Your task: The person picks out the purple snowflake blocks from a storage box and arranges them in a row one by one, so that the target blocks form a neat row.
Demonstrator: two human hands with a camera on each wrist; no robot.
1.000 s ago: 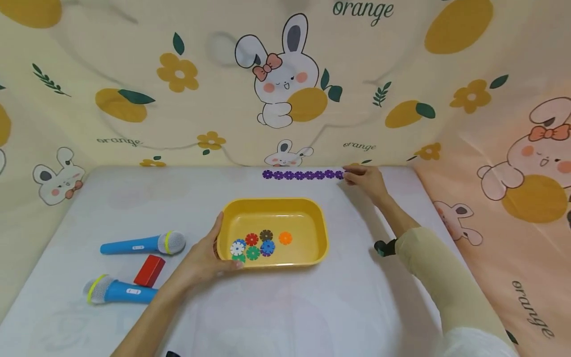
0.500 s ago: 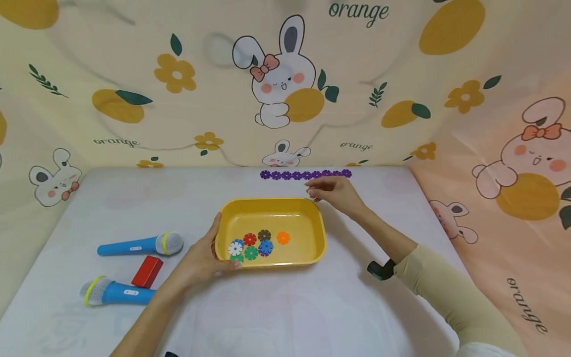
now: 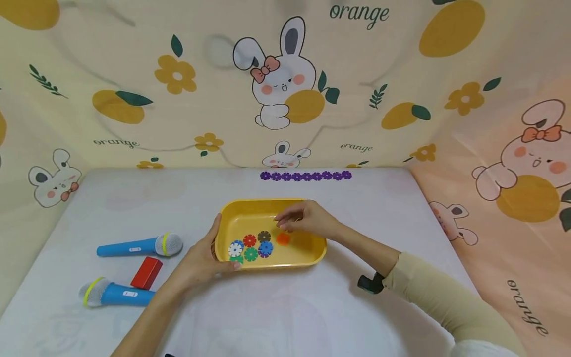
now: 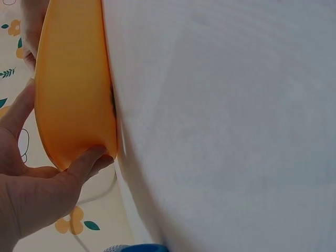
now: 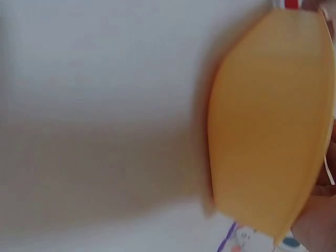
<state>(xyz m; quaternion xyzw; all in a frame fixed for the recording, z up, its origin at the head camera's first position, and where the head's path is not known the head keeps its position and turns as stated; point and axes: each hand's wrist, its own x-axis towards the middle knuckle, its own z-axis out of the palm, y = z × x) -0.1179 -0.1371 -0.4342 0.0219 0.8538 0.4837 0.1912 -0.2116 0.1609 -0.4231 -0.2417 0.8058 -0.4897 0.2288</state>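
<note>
My left hand (image 3: 201, 260) grips the left end of a yellow plastic tray (image 3: 272, 203), thumb along the front rim; the left wrist view shows its fingers on the tray wall (image 4: 76, 79). Inside lie several notched snowflake discs: white (image 3: 235, 249), red (image 3: 250, 240), brown (image 3: 264, 236), blue, green (image 3: 251, 254) and orange (image 3: 283, 239). My right hand (image 3: 312, 220) reaches over the tray's right half, fingertips just above the orange disc, with nothing visible between them. Behind the tray, a straight row of linked purple snowflake discs (image 3: 307, 176) lies along the table's back edge.
Left of the tray lie two blue toy microphones, one farther back (image 3: 138, 245) and one nearer (image 3: 120, 293), partly hidden by my left forearm. Between them sits a red block (image 3: 146, 272). A patterned cloth (image 3: 178, 119) hangs behind the white table (image 3: 276, 317).
My right hand has left the right end of the purple row and come left and nearer, into the space over the tray. The left hand and tray stay put.
</note>
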